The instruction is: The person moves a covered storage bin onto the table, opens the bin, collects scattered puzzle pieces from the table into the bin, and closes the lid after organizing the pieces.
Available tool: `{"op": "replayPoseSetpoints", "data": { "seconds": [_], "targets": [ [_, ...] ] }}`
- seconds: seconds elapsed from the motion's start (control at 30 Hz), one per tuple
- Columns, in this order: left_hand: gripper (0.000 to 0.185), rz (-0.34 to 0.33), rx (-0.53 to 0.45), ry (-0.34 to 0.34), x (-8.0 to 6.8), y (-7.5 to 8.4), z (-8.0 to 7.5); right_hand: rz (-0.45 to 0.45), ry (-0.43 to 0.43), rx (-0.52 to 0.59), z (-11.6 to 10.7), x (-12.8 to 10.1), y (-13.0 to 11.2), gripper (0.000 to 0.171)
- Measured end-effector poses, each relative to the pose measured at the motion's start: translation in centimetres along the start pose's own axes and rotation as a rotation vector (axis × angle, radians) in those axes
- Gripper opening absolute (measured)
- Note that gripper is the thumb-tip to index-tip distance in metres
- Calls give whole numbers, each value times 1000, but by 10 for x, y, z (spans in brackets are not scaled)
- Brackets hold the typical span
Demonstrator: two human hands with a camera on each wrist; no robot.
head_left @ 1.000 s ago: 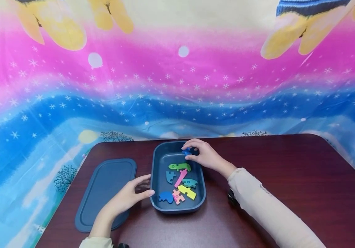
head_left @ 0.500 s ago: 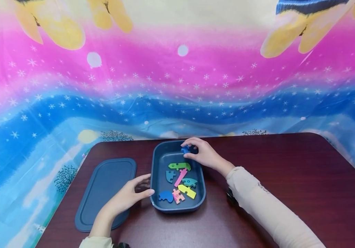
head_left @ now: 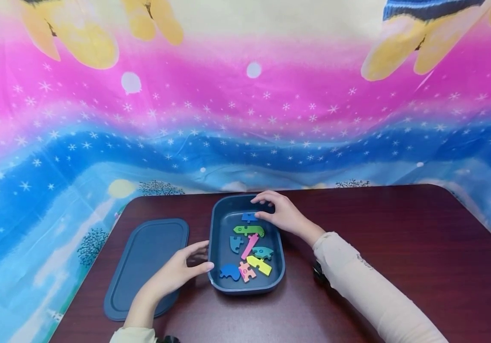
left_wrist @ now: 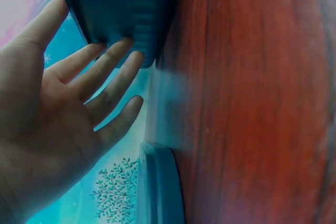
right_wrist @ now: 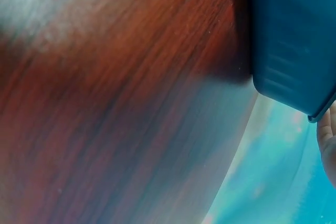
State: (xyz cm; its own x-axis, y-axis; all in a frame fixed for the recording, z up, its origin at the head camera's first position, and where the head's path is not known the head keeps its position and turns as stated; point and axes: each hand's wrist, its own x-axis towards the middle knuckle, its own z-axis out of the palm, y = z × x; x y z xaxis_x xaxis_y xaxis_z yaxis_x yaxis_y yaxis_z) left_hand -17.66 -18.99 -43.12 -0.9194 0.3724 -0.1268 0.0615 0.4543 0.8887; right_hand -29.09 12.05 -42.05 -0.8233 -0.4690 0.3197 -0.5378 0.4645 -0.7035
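A dark blue-grey rectangular box [head_left: 282,281] holds several coloured foam-like puzzle pieces. My right hand [head_left: 285,215] hovers over its far right corner, fingers and thumb apart with nothing held between them. Just beside the thumb tip lies a blue puzzle piece [head_left: 248,217]; whether they touch I cannot tell. Below it are a green piece [head_left: 248,231], a pink piece [head_left: 250,246] and a yellow piece [head_left: 259,266]. At the box's left side, my left hand [head_left: 174,270] has its thumb on the rim and its extended fingers [left_wrist: 113,85] against the outer wall.
A flat blue-grey lid [head_left: 142,257] lies left of the box, partly under the left forearm. Both rest on a dark red-brown wooden table [head_left: 378,247]. A colourful printed cloth [head_left: 236,114] hangs behind the table.
The right hand has let go of the blue puzzle piece, which now lies flat near the box's far end. Earlier it was pinched above the box. The left hand has stayed put.
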Motion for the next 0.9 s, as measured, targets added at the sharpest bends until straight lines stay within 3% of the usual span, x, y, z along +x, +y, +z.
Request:
{"op": "replayPoseSetpoints", "data": {
  "seconds": [0.37, 0.9],
  "targets": [
    [63, 0, -9, -1, 0, 1, 1, -9, 72, 23, -5, -9, -10, 29],
    [64, -16, 6, 6, 1, -3, 0, -27, 48, 51, -14, -36, -35, 26]
  ]
}}
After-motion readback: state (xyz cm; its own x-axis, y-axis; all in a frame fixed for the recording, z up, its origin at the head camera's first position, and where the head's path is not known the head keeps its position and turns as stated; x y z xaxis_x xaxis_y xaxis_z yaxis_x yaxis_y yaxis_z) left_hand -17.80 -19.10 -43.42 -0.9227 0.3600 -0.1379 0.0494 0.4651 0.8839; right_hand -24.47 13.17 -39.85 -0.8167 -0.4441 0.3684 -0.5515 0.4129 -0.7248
